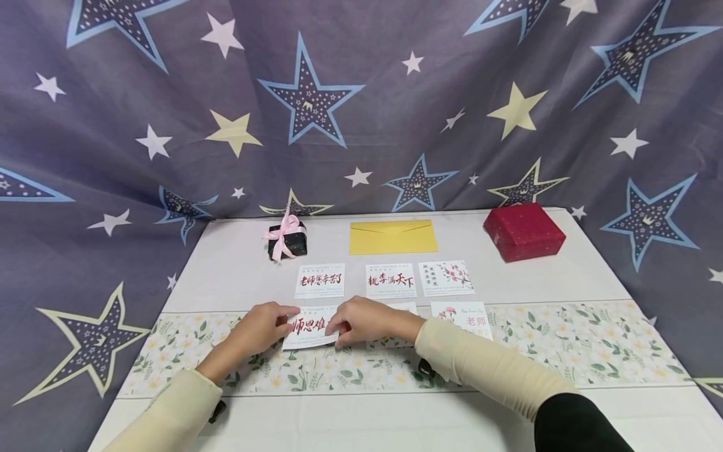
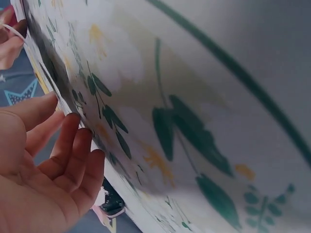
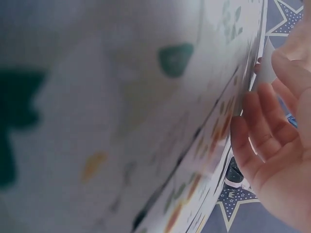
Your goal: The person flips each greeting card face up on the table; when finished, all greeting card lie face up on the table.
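A white card with red handwritten-style characters point(image 1: 309, 328) is held between both hands over the floral strip of the tablecloth. At its left edge my left hand point(image 1: 261, 326) pinches it between thumb and fingers; in the left wrist view the left hand point(image 2: 53, 160) shows its other fingers loosely bent beside the cloth. The right hand point(image 1: 364, 320) grips the card's right edge and covers its last characters. In the right wrist view the right hand point(image 3: 277, 126) is close to the cloth, its lower fingers curled.
Nearby lie more cards: two red-lettered ones point(image 1: 320, 280) point(image 1: 391, 282), a blossom card point(image 1: 446, 278), a flower card point(image 1: 460, 317), and one point(image 1: 408, 307) partly hidden by the right wrist. Behind are a black gift box point(image 1: 295, 243) with pink ribbon, a yellow envelope point(image 1: 392, 238) and a red box point(image 1: 524, 232).
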A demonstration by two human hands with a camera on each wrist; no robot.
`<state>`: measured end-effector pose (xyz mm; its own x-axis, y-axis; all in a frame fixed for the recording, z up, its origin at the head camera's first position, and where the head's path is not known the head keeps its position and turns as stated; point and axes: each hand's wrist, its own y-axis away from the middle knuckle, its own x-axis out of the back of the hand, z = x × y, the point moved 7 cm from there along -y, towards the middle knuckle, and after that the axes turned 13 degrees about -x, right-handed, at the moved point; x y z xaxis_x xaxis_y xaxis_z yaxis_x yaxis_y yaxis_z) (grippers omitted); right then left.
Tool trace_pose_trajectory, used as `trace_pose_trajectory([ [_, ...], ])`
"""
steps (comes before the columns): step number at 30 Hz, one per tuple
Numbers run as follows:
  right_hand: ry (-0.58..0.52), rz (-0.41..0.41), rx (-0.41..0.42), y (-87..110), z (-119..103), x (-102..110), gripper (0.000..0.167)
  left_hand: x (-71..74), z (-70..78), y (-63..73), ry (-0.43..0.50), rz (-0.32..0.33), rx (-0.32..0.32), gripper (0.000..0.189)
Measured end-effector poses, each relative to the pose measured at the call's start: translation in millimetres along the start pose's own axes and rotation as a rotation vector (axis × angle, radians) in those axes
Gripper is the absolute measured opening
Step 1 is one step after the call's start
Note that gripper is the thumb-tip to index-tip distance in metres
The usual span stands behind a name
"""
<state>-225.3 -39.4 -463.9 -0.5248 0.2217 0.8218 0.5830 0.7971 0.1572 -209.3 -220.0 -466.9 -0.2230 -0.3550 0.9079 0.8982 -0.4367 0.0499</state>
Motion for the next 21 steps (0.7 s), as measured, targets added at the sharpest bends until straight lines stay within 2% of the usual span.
trace_pose_trajectory([
  [7, 0.054, -0.016, 0.003, -1.6, 1, -5, 0.026, -2.4, 3.7, -4.2, -0.07, -0.011, 0.006, 0.04],
  [21, 0.067, -0.071, -0.039, -2.1, 4, -11, 0.024, -1.2, 11.0, -4.4, -0.176, 0.009, -0.006, 0.036],
])
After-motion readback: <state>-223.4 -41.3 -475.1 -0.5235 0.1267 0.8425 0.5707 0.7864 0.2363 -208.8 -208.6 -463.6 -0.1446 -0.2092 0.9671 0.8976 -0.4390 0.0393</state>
